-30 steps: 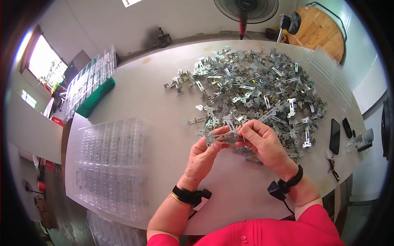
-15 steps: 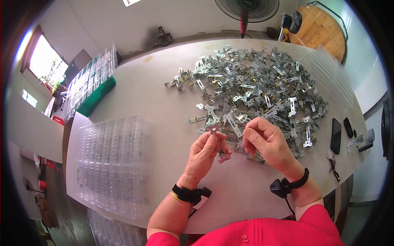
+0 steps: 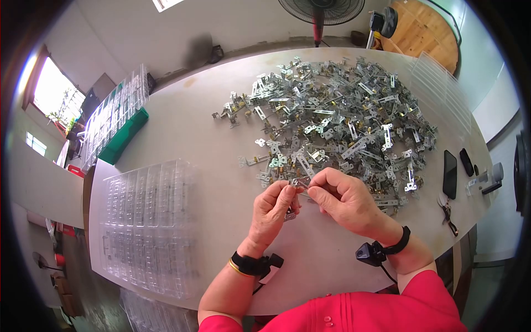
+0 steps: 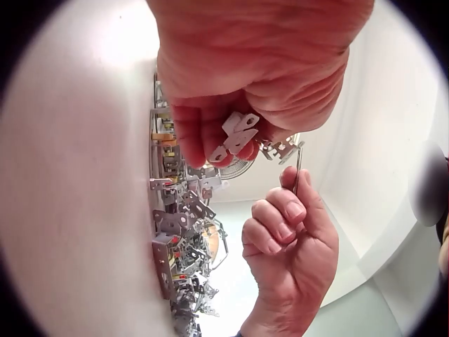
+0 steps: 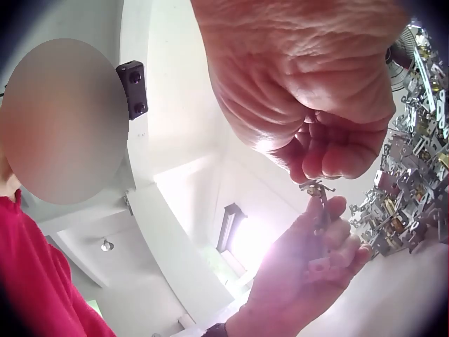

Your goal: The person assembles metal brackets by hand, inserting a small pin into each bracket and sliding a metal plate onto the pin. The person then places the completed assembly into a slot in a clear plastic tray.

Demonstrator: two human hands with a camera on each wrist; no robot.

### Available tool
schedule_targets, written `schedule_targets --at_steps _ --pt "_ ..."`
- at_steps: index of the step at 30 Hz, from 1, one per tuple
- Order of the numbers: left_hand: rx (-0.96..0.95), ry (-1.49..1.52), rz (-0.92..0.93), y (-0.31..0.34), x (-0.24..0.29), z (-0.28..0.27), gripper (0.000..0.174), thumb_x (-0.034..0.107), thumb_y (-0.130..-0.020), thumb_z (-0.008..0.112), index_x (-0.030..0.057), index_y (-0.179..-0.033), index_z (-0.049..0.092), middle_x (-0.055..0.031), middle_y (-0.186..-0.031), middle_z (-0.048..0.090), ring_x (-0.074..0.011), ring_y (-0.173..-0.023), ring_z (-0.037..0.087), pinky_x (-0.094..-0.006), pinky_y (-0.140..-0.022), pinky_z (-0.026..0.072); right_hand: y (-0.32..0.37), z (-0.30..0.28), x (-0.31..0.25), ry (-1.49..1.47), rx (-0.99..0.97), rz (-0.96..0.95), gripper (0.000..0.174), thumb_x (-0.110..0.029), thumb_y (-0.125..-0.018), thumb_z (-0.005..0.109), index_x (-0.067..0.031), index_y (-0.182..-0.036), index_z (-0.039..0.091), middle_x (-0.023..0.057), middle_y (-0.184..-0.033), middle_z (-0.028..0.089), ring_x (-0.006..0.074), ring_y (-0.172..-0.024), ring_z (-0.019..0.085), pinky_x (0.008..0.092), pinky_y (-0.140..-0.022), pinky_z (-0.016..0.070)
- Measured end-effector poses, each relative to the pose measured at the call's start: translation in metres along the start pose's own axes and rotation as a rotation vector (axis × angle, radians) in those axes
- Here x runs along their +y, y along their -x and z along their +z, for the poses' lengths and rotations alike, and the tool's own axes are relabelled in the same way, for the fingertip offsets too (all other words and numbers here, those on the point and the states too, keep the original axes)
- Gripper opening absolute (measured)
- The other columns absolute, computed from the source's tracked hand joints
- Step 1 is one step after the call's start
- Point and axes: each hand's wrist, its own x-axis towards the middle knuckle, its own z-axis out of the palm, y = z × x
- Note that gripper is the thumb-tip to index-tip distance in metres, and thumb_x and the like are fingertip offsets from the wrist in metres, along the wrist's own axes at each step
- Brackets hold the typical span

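Observation:
Over the near side of the table, my left hand (image 3: 268,216) grips a small slotted metal bracket (image 4: 242,140), whose holed lower end sticks out below the fingers in the left wrist view. Close on its right, my right hand (image 3: 348,202) pinches a thin metal pin (image 4: 299,165) between thumb and forefinger. The pin's tip meets the upper end of the bracket in the left wrist view. In the right wrist view, the right fingertips hide most of the pin. Just beyond both hands spreads a big heap of similar metal brackets (image 3: 332,122), some with brass-coloured bits.
Clear plastic compartment trays (image 3: 146,227) lie on the left of the table (image 3: 221,249). Another clear tray stands on a green bin (image 3: 124,135) at the far left. On the right are a phone (image 3: 450,174), pliers (image 3: 447,216) and a ribbed clear sheet (image 3: 442,97).
The bracket was held level between both hands, then turned in the left hand while the right drew away. Now the right fingers are back at the bracket's upper end. The head view has shifted slightly.

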Motion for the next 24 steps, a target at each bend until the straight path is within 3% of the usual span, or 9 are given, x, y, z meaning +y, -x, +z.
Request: schedule_targets --at_steps 11,24 --pt "0.167 -0.276 0.141 0.002 -0.004 0.002 0.023 0.021 -0.106 0.057 -0.0008 -0.107 0.065 0.0000 -0.080 0.060 -0.0067 -0.072 0.055 -0.0224 -0.067 0.0468 0.000 -0.001 0.001 0.126 0.037 -0.035 0.009 -0.011 -0.099 0.063 -0.0021 -0.098 0.062 -0.0036 -0.066 0.053 0.0022 -0.060 0.043 0.0242 -0.052 0.0363" --pt "0.194 -0.278 0.191 0.001 -0.005 0.005 0.017 0.015 -0.103 0.061 -0.0006 -0.106 0.065 0.0037 -0.076 0.053 -0.0044 -0.066 0.048 -0.0213 -0.059 0.0428 0.002 -0.004 -0.008 0.204 0.040 -0.086 0.010 -0.011 -0.098 0.064 -0.0014 -0.099 0.061 0.0031 -0.069 0.061 0.0061 -0.062 0.051 0.0268 -0.056 0.0432"
